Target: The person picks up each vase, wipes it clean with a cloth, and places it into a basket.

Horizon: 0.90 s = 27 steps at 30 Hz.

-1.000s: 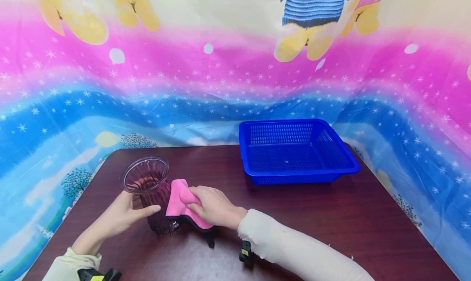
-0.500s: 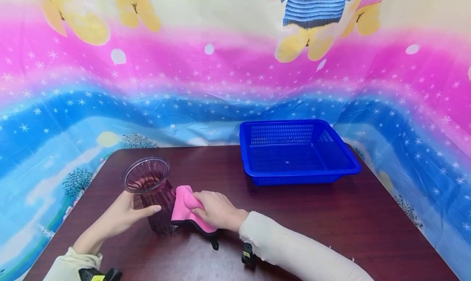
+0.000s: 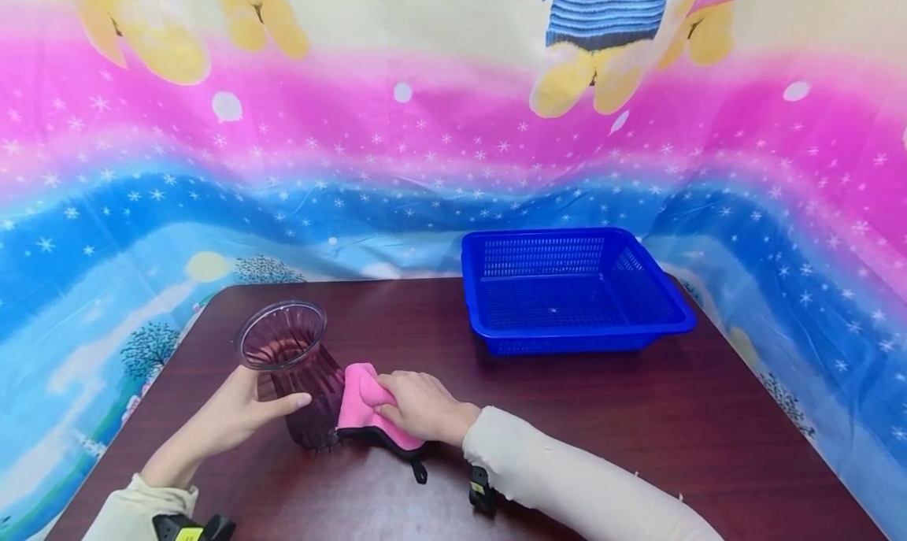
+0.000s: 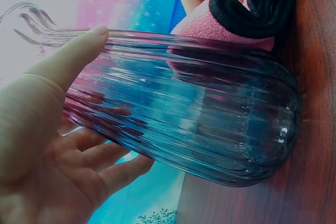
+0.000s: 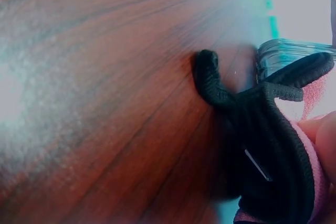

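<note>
A purplish ribbed glass vase with a flared rim stands on the left part of the table. Around its side my left hand grips it, thumb on the near face and fingers on the far side, as the left wrist view of the vase shows. My right hand pinches a bunched pink cloth with black edging and a black hanging loop. The cloth lies against the vase's lower right side. In the right wrist view the black edging hides most of the fingers.
A blue plastic basket with perforated walls stands at the back right of the dark wooden table. A printed cloth backdrop hangs behind the table and along its sides.
My right hand has moved the pink cloth down and slightly right along the vase's side. The left hand and the vase stay in place.
</note>
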Tool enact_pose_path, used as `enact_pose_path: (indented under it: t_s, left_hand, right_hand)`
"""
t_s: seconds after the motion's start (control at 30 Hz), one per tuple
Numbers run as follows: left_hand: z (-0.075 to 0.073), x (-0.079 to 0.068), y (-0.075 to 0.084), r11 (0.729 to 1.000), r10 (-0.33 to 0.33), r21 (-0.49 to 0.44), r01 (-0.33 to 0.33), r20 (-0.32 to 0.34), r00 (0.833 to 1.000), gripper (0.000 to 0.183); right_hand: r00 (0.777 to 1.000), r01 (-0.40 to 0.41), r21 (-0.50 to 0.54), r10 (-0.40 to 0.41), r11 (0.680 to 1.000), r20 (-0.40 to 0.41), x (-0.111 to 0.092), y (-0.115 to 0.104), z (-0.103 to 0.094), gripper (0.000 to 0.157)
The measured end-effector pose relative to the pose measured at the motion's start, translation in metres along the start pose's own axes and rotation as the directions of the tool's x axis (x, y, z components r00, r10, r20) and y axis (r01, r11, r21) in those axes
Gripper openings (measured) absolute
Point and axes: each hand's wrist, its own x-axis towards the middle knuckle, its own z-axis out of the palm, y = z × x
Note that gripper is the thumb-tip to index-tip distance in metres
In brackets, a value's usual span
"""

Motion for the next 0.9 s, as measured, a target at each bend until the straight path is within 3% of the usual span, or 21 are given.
enact_pose_path:
  t_s: [0.57,0.9]
  left_hand:
    - [-0.0016,-0.0002,0.0019,0.999,-0.035,-0.020,0.036,0.028,0.999,0.065]
    - [-0.0013,-0.0010,0.0020,0.998,-0.063,-0.019,0.063,0.038,0.997,0.067]
  right_hand:
    - [1.000,0.022,-0.043,-0.023,0.999,-0.019,-0.0008,0.0038,0.0053,0.017]
    - [0.999,0.032,-0.014,-0.032,0.999,-0.043,-0.0032,0.0030,0.0037,0.015]
